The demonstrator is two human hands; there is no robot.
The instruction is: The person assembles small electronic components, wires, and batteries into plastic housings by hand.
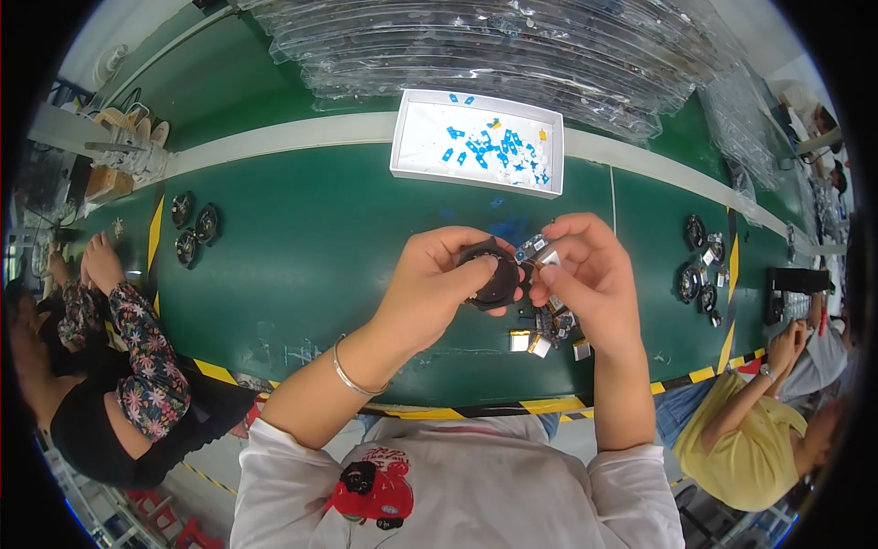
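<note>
Over the green table, my left hand (pixel 428 282) is closed around a black round plastic housing (pixel 495 287), its thumb lying across the face. Close beside it, the fingers of my right hand (pixel 599 285) pinch a small circuit board (pixel 530 247) with a silver battery (pixel 550 260) next to it. The board is at the right edge of the housing; whether wires join them I cannot tell. Below my right hand lies a small heap of circuit boards (pixel 547 322) and silver batteries (pixel 519 340), partly hidden by that hand.
Beyond my hands stands a white box (pixel 476 181) holding small blue pieces (pixel 506 146). Black round units lie at the left (pixel 208 224) and right (pixel 688 282). Clear plastic trays (pixel 494 59) are stacked at the back. Other people (pixel 151 366) sit on both sides. Striped tape (pixel 553 404) marks the near edge.
</note>
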